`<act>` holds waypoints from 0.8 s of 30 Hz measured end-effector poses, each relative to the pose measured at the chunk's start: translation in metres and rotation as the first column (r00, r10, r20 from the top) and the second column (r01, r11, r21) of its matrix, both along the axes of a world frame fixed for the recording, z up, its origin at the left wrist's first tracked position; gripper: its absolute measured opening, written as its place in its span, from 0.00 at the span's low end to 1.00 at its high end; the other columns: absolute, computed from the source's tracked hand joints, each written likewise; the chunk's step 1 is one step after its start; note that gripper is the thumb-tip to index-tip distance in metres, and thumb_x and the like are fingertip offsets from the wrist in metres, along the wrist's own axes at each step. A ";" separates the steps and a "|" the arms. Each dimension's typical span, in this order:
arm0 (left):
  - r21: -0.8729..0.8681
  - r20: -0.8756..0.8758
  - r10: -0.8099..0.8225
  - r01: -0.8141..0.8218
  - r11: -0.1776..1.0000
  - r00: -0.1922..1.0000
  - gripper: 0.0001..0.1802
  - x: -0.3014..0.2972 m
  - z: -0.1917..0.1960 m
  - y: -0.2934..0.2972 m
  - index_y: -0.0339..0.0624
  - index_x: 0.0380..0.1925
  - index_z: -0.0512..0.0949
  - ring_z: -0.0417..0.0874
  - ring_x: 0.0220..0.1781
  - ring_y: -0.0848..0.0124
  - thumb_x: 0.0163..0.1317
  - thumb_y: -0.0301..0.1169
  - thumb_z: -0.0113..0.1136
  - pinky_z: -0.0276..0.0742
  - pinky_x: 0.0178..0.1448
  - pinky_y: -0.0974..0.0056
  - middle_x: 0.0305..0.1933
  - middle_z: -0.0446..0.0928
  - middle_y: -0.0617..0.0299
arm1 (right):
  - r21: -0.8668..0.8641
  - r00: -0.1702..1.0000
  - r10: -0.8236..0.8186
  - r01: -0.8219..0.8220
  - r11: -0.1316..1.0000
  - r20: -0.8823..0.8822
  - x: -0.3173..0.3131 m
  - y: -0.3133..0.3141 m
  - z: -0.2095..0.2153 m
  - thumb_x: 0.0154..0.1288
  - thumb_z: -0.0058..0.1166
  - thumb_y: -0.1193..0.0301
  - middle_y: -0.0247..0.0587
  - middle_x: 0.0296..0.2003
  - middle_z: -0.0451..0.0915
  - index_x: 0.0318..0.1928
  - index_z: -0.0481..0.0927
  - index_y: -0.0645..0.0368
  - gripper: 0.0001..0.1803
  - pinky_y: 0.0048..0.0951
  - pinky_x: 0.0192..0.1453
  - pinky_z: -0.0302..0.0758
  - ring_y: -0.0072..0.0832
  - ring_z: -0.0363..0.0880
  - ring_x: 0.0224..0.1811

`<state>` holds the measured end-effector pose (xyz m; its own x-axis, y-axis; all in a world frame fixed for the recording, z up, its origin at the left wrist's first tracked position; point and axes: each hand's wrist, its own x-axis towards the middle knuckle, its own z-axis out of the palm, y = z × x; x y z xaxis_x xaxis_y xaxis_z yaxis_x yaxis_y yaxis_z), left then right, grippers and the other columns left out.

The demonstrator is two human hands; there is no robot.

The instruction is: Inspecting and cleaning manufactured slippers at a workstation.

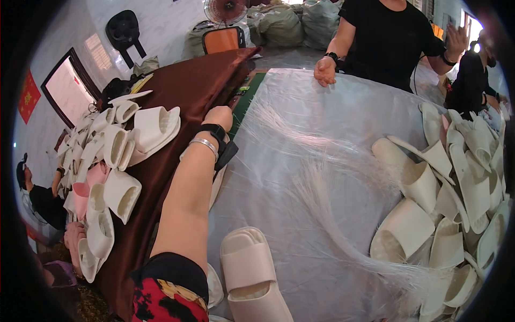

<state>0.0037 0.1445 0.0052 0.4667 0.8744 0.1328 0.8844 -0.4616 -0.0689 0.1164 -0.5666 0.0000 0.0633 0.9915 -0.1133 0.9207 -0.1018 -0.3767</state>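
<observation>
Grey-sheeted desk (268, 204) fills centre. Brown cloth (198, 75) on its left, upper left to lower left of frame. Co-worker (383, 43) in black at upper right, one palm open by the desk's far edge. White slippers heaped in two piles: right pile (421, 185) on the desk, left pile (112, 145) on the cloth. Pale strands (322, 198) spread mid-desk. Single slipper (249, 263) lies flat, bottom centre. Left hand (219, 115), upper centre-left by the desk edge: curled, fingers hidden, can't tell if gripping. Right hand out of view.
</observation>
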 end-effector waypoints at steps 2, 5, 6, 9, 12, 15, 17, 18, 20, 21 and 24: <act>-0.058 -0.080 -0.006 0.001 0.998 0.997 0.14 0.004 -0.002 0.004 0.35 0.40 0.83 0.81 0.51 0.50 0.59 0.24 0.49 0.77 0.56 0.52 0.47 0.79 0.41 | -0.056 0.998 0.060 -0.060 0.997 0.005 0.003 -0.001 0.001 0.57 0.58 0.59 0.76 0.57 0.66 0.54 0.73 0.60 0.27 0.80 0.56 0.55 0.80 0.59 0.60; -0.070 -0.044 0.024 -0.027 0.997 0.999 0.14 0.010 -0.003 0.000 0.34 0.41 0.82 0.81 0.52 0.49 0.59 0.24 0.49 0.77 0.56 0.52 0.47 0.79 0.40 | 0.016 0.993 -0.116 0.117 0.993 -0.014 -0.004 0.007 0.003 0.57 0.58 0.59 0.75 0.59 0.65 0.54 0.72 0.65 0.29 0.77 0.60 0.53 0.76 0.58 0.63; -0.085 -0.058 0.029 -0.034 0.996 0.998 0.14 0.012 -0.001 -0.004 0.34 0.41 0.82 0.80 0.52 0.49 0.60 0.24 0.48 0.76 0.56 0.51 0.47 0.79 0.40 | 0.015 0.993 -0.120 0.120 0.993 -0.020 -0.006 0.009 0.003 0.57 0.58 0.59 0.75 0.59 0.65 0.54 0.72 0.65 0.29 0.77 0.60 0.53 0.76 0.58 0.63; -0.100 -0.060 0.050 -0.056 0.993 0.997 0.14 0.014 -0.003 -0.012 0.34 0.41 0.82 0.80 0.52 0.50 0.60 0.23 0.48 0.76 0.56 0.51 0.47 0.78 0.39 | 0.012 0.964 -0.259 0.260 0.966 -0.059 -0.013 0.012 0.006 0.56 0.59 0.59 0.73 0.61 0.64 0.54 0.72 0.65 0.30 0.73 0.64 0.50 0.71 0.56 0.66; -0.089 -0.032 0.071 -0.074 0.993 0.997 0.14 0.010 -0.004 -0.017 0.33 0.40 0.82 0.80 0.52 0.49 0.60 0.23 0.48 0.77 0.56 0.51 0.47 0.78 0.38 | 0.051 0.965 -0.262 0.263 0.963 -0.035 -0.013 0.008 0.001 0.55 0.60 0.58 0.72 0.62 0.62 0.54 0.72 0.66 0.30 0.70 0.67 0.47 0.67 0.55 0.68; -0.130 -0.011 0.097 -0.098 0.987 0.995 0.14 0.000 0.008 -0.030 0.33 0.40 0.81 0.80 0.52 0.48 0.59 0.23 0.48 0.76 0.55 0.50 0.46 0.78 0.37 | 0.008 0.971 -0.235 0.236 0.972 -0.051 -0.008 0.007 -0.003 0.55 0.59 0.58 0.71 0.62 0.63 0.53 0.73 0.67 0.30 0.71 0.66 0.47 0.68 0.57 0.66; -0.131 0.074 0.122 -0.112 0.985 0.990 0.13 -0.017 0.002 -0.025 0.32 0.41 0.79 0.80 0.51 0.47 0.59 0.23 0.48 0.76 0.54 0.48 0.45 0.79 0.37 | 0.087 0.988 -0.157 0.155 0.984 0.014 -0.005 0.004 -0.012 0.55 0.59 0.58 0.70 0.62 0.63 0.52 0.73 0.68 0.30 0.71 0.66 0.48 0.67 0.57 0.66; -0.139 0.172 0.136 -0.113 0.984 0.976 0.14 -0.014 0.001 -0.031 0.32 0.41 0.79 0.80 0.51 0.46 0.60 0.24 0.47 0.75 0.55 0.48 0.45 0.78 0.36 | 0.099 0.993 -0.117 0.114 0.989 0.019 -0.003 0.004 -0.013 0.55 0.59 0.58 0.70 0.62 0.63 0.52 0.73 0.68 0.30 0.71 0.66 0.48 0.67 0.57 0.66; 0.115 0.412 -0.022 -0.028 0.993 0.911 0.11 0.004 -0.006 -0.039 0.35 0.36 0.79 0.82 0.44 0.45 0.62 0.25 0.46 0.78 0.50 0.46 0.40 0.80 0.40 | -0.066 0.994 -0.084 0.088 0.994 0.064 0.004 0.004 -0.008 0.55 0.59 0.60 0.71 0.62 0.62 0.52 0.73 0.67 0.29 0.68 0.66 0.50 0.65 0.56 0.66; 0.190 0.552 -0.068 -0.045 0.981 0.831 0.09 0.018 -0.006 -0.042 0.37 0.35 0.77 0.81 0.45 0.45 0.61 0.23 0.47 0.78 0.50 0.47 0.38 0.80 0.40 | -0.051 0.997 -0.036 0.040 0.998 0.071 0.008 0.011 -0.005 0.55 0.59 0.60 0.71 0.62 0.62 0.52 0.73 0.67 0.29 0.68 0.66 0.50 0.65 0.56 0.66; 0.111 0.743 -0.054 -0.044 0.993 0.668 0.08 0.042 0.015 -0.056 0.36 0.37 0.75 0.78 0.52 0.46 0.60 0.25 0.49 0.74 0.55 0.50 0.44 0.77 0.37 | 0.000 0.999 -0.038 0.038 0.999 0.024 0.008 0.026 0.002 0.55 0.59 0.61 0.70 0.63 0.62 0.53 0.73 0.67 0.28 0.67 0.67 0.51 0.65 0.56 0.67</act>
<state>0.0458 0.0889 0.0201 0.1744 0.8288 0.5316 0.6619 -0.4984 0.5599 0.1240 -0.5407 0.0022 0.1036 0.9883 -0.1118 0.9252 -0.1370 -0.3540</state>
